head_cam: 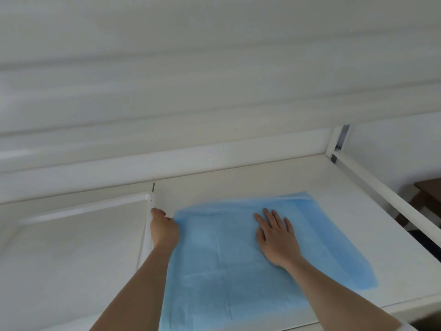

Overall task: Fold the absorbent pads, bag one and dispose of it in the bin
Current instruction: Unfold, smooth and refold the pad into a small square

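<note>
your right hand (278, 237) lies flat on the blue pad (229, 259), left hand (164, 226) pinching its upper-left corner — folding barely begun, bagging and binning remain.

Pale blue absorbent pad (229, 259), faint white crease lines, deeper blue right border; white table (274, 177); white wall (214, 68); dark brown furniture (429, 189).
</note>
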Motion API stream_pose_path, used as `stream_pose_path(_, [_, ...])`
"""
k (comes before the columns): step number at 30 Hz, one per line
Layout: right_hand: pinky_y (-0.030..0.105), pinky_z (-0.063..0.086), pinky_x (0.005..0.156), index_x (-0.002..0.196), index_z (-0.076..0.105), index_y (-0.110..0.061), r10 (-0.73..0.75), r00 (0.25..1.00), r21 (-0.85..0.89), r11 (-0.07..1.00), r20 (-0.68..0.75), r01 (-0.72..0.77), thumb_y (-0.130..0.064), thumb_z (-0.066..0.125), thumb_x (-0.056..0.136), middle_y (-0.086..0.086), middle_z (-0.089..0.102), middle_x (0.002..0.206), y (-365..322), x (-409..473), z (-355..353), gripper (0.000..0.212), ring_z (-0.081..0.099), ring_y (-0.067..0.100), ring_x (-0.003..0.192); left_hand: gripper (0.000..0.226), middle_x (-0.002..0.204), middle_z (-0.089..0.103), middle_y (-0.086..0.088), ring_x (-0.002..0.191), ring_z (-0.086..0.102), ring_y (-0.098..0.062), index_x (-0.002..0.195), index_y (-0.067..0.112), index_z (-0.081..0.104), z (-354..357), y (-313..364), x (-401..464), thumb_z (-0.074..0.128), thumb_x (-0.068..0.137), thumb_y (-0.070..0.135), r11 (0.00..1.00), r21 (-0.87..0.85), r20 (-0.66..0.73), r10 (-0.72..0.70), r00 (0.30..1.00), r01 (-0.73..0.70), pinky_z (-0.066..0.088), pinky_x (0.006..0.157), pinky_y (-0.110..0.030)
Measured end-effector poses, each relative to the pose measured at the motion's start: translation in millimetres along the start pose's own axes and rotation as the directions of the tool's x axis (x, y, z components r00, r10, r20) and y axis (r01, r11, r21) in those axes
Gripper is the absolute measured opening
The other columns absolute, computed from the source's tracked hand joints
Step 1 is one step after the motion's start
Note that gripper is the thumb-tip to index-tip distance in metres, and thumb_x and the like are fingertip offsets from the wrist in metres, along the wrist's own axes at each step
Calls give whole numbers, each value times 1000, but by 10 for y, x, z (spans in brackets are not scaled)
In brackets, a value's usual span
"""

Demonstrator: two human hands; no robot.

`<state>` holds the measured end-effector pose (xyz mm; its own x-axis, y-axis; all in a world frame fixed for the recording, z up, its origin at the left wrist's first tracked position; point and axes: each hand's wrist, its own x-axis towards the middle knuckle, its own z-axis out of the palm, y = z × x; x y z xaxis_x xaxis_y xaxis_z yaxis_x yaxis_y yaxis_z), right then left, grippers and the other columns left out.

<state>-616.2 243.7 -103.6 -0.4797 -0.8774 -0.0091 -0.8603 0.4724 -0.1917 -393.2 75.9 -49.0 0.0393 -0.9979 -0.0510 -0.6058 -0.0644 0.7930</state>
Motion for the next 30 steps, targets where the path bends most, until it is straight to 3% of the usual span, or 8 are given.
stream_pose_path(4, [41, 0, 119, 150, 15, -37, -2, 1000, -5, 1000, -8, 2, -51, -15, 72, -7, 5, 161, 0, -11, 1, 85, 1, 15, 148, 32, 97, 65, -15, 83, 57, -25, 115, 2, 60, -76, -73, 124, 65, 85, 10, 997, -32, 118, -66, 991, 70, 46, 77, -31])
stream_pose_path(8, [41, 0, 119, 150, 13, -37, -9, 1000, -7, 1000, 10, 9, -51, -16, 71, -10, 4, 161, -5, -9, -22, 86, 0, 14, 148, 13, 88, 67, -11, 82, 61, -27, 95, 7, 71, -97, -117, 130, 67, 84, 11, 996, -57, 175, -52, 983, 62, 48, 77, -31])
stream_pose_path(12, [41, -1, 119, 151, 13, -36, -31, 999, -8, 999, 31, 31, -49, -8, 82, -13, 5, 160, 21, -4, -19, 74, 0, 14, 148, 14, 75, 62, -9, 76, 58, -27, 75, 8, 65, -132, -122, 151, 59, 88, 9, 988, -132, 150, -56, 987, 76, 53, 80, -40])
stream_pose_path(14, [41, 0, 119, 151, 14, -36, -38, 999, -1, 999, 32, 38, -50, -10, 79, -13, 6, 160, 25, -6, -15, 77, 1, 14, 148, 6, 76, 60, -9, 74, 57, -26, 82, 7, 62, -173, -145, 149, 62, 87, 11, 986, -153, 211, -35, 977, 69, 53, 82, -44])
stream_pose_path(17, [41, 0, 119, 151, 13, -37, -54, 998, -14, 998, 38, 54, -52, -15, 72, -14, 6, 160, 32, -18, -14, 85, 0, 14, 148, 21, 78, 59, -6, 72, 57, -25, 96, 9, 57, -202, -201, 120, 73, 81, 11, 987, -143, 302, -25, 953, 71, 52, 80, -40])
stream_pose_path(20, [40, -1, 119, 151, 11, -37, -74, 996, -22, 997, 47, 75, -53, -15, 72, -14, 4, 160, 54, -42, -21, 84, -1, 13, 148, 10, 70, 59, -6, 69, 55, -24, 78, 10, 61, -208, -256, 81, 70, 81, 7, 991, -103, 253, -54, 966, 82, 53, 78, -39])
stream_pose_path(23, [39, -1, 119, 151, 10, -38, -88, 995, -25, 996, 47, 90, -53, -15, 73, -14, 4, 160, 78, -53, -22, 84, -1, 13, 148, 17, 65, 56, -7, 67, 51, -24, 69, 9, 61, -224, -294, 64, 63, 86, 8, 990, -102, 245, -66, 967, 93, 49, 69, -35])
stream_pose_path(30, [39, 0, 119, 150, 13, -38, -102, 994, 9, 995, 35, 102, -53, -4, 85, -14, 6, 160, 88, -64, -25, 69, 1, 13, 148, 9, 81, 66, -10, 76, 62, -21, 82, 4, 63, -499, -1, 93, 58, 89, 0, 879, -394, 444, -74, 893, 269, 52, 75, -29])
